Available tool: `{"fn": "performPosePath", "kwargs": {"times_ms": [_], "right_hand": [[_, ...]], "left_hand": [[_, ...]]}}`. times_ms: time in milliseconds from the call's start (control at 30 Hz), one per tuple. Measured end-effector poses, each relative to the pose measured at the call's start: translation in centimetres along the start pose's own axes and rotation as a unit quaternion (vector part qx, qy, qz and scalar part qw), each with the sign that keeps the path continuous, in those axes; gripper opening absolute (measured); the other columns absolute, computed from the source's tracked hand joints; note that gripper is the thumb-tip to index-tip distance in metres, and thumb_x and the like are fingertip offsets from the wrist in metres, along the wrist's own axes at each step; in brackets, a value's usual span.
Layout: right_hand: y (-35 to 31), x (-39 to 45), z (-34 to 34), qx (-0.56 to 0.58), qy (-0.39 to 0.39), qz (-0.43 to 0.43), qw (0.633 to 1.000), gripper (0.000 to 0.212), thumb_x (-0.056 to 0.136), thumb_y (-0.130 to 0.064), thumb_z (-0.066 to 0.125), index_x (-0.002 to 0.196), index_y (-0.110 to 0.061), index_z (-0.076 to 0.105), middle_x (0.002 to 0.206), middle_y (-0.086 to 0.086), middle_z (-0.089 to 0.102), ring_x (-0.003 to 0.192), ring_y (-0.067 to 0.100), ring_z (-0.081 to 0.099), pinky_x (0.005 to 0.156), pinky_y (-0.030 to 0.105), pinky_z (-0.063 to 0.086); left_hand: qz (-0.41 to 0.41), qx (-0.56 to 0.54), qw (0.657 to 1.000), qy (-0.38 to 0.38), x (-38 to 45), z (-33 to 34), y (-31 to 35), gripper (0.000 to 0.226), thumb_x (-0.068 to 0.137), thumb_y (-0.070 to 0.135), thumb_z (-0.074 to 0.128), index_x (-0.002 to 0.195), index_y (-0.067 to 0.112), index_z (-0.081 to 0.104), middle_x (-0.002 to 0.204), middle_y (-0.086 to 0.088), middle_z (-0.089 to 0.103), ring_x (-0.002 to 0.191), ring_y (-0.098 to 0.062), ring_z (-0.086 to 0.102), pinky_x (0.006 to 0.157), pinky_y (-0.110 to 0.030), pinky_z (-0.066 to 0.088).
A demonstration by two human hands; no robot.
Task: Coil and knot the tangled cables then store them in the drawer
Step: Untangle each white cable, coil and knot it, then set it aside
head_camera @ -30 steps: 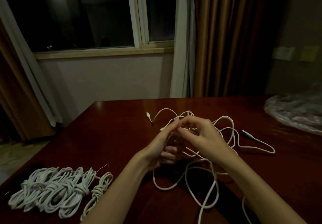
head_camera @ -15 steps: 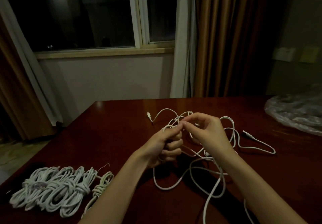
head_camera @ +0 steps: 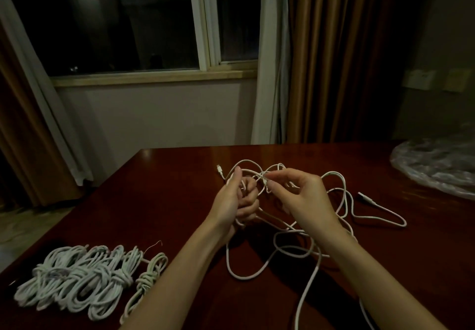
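A: We start from the dark red polished wooden counter [head_camera: 167, 201]; the knotted bundles of white cable [head_camera: 77, 283] lie at its near left corner.

B: And the loose tangle of thin white cable [head_camera: 295, 229] sprawls mid-counter, partly lifted. Light, limp, likely to snag.

A: Our left hand [head_camera: 236, 201] curls round gathered loops; our right hand [head_camera: 300, 196] pinches a strand.

B: We'd better take it near the white plug end [head_camera: 219, 168].
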State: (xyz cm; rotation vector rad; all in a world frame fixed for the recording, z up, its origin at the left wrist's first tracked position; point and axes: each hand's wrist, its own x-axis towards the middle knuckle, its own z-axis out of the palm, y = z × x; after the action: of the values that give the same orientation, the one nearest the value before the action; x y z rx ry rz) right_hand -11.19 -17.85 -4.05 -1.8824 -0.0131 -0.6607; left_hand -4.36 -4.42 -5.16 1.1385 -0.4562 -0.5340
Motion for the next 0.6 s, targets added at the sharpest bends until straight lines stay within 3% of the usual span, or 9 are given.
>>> {"fn": "performPosePath", "kwargs": {"times_ms": [67, 100, 133, 200, 267, 333, 467, 533, 600], "right_hand": [[-0.1, -0.2, 0.1, -0.033, -0.003, -0.009, 0.999, 0.014, 0.089, -0.02, 0.067, 0.1, -0.026, 0.073, 0.088, -0.013, 0.071, 0.076, -0.005, 0.065, 0.062, 0.014, 0.048], [-0.1, -0.3, 0.2, -0.052, -0.008, -0.015, 0.999, 0.014, 0.089, -0.02, 0.067, 0.101, -0.025, 0.074, 0.092, -0.014, 0.071, 0.083, -0.003, 0.066, 0.068, 0.015, 0.051], [-0.1, -0.4, 0.2, -0.076, -0.014, -0.024, 0.997, 0.015, 0.089, -0.02, 0.067, 0.102, -0.023, 0.074, 0.094, -0.014, 0.071, 0.086, -0.004, 0.065, 0.073, 0.013, 0.051], [-0.2, -0.7, 0.5, -0.128, -0.034, -0.043, 0.99, 0.017, 0.089, -0.017, 0.066, 0.104, -0.022, 0.074, 0.091, -0.016, 0.069, 0.084, -0.012, 0.06, 0.07, 0.007, 0.046], [-0.1, -0.8, 0.7, -0.163, -0.067, -0.054, 0.983, 0.019, 0.09, -0.016, 0.065, 0.107, -0.022, 0.073, 0.087, -0.018, 0.066, 0.077, -0.014, 0.057, 0.067, 0.006, 0.043], [0.0, -0.9, 0.8, -0.175, -0.106, -0.051, 0.978, 0.023, 0.092, -0.015, 0.062, 0.113, -0.023, 0.07, 0.092, -0.014, 0.068, 0.077, -0.013, 0.058, 0.067, 0.006, 0.043], [-0.3, -0.9, 0.6, -0.175, -0.138, -0.056, 0.973, 0.025, 0.092, -0.017, 0.062, 0.116, -0.023, 0.069, 0.099, -0.013, 0.07, 0.086, -0.01, 0.061, 0.073, 0.005, 0.046], [-0.6, -0.8, 0.3, -0.169, -0.144, -0.052, 0.974, 0.019, 0.089, -0.02, 0.066, 0.107, -0.022, 0.072, 0.092, -0.017, 0.068, 0.086, -0.012, 0.06, 0.072, 0.005, 0.046], [-0.7, -0.6, -0.1, -0.188, -0.159, -0.065, 0.967, 0.014, 0.088, -0.025, 0.068, 0.1, -0.024, 0.074, 0.09, -0.019, 0.066, 0.087, -0.01, 0.06, 0.073, 0.007, 0.046]], "left_hand": [[0.0, 0.024, 0.999, 0.021, 0.4, -0.2, -0.4, 0.054, 0.1, 0.05, 0.026, 0.096, 0.011, 0.063, 0.07, -0.004, 0.061, 0.057, -0.012, 0.059, 0.054, -0.021, 0.047], [0.001, 0.021, 1.0, 0.021, 0.5, -0.2, -0.5, 0.055, 0.102, 0.049, 0.024, 0.111, 0.012, 0.064, 0.093, -0.008, 0.071, 0.083, -0.019, 0.069, 0.073, -0.029, 0.054], [0.0, 0.002, 1.0, 0.012, 0.5, -0.3, -0.5, 0.056, 0.103, 0.047, 0.022, 0.122, 0.014, 0.061, 0.112, -0.01, 0.07, 0.106, -0.023, 0.067, 0.09, -0.036, 0.052], [-0.011, -0.065, 0.998, -0.016, 0.2, -0.3, 0.0, 0.057, 0.104, 0.046, 0.018, 0.128, 0.012, 0.056, 0.126, -0.011, 0.065, 0.121, -0.023, 0.06, 0.098, -0.038, 0.048], [-0.026, -0.138, 0.99, -0.021, 0.0, 0.0, 0.6, 0.055, 0.104, 0.046, 0.02, 0.12, 0.008, 0.056, 0.119, -0.012, 0.068, 0.114, -0.024, 0.064, 0.091, -0.036, 0.051], [-0.027, -0.197, 0.98, 0.014, 0.0, 0.0, 0.7, 0.048, 0.104, 0.045, 0.026, 0.095, 0.008, 0.056, 0.093, -0.011, 0.073, 0.098, -0.025, 0.071, 0.09, -0.038, 0.05], [-0.005, -0.317, 0.943, 0.098, 0.3, -0.7, 0.7, 0.048, 0.103, 0.042, 0.035, 0.063, 0.016, 0.042, 0.045, 0.005, 0.041, 0.052, -0.011, 0.062, 0.087, -0.036, 0.049], [0.002, -0.335, 0.936, 0.107, 0.5, -1.4, 0.9, 0.049, 0.103, 0.043, 0.034, 0.06, 0.018, 0.04, 0.041, 0.008, 0.032, 0.034, -0.003, 0.039, 0.067, -0.019, 0.046], [0.008, -0.315, 0.942, 0.114, 0.5, -2.0, 1.1, 0.053, 0.102, 0.044, 0.033, 0.057, 0.018, 0.039, 0.039, 0.009, 0.028, 0.027, -0.002, 0.026, 0.039, -0.01, 0.026]]}}
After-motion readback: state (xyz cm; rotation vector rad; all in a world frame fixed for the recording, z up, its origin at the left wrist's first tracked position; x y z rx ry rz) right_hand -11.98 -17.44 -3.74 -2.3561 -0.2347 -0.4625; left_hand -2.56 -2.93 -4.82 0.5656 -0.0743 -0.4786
